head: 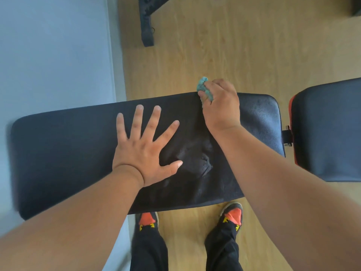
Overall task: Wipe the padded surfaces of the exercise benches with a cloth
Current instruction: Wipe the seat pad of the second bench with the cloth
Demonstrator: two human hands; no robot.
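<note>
Looking down, floor: I see wooden floor [234, 45] around everything, with a pale mat or wall strip [54, 45] on the left; nothing here needs my cloth.
Bench pad: the long black bench [58, 153] runs across my view, close against my legs, which I judge is why both arms reach every part of it without leaning far.
Second pad: another black pad [332, 133] with a red edge sits just beside the first on the right, joined by a small bracket; I take it as not yet wiped, though I cannot tell for certain.
Frame: a dark frame piece [147, 22] stands well apart at the top.
Left hand: my left hand [144, 151] lies flat with fingers spread wide, holding nothing, pressing the pad; I judge it steadies me and the bench against the wiping push.
Right hand: my right hand [220, 106] is curled round the cloth at the far edge of the pad, knuckles up, so the pressure goes down through the fabric.
Cloth: the teal cloth [203, 88] is bunched small in that hand, partly poking out past the pad's far edge, right where dulled streaks on the vinyl end.
</note>
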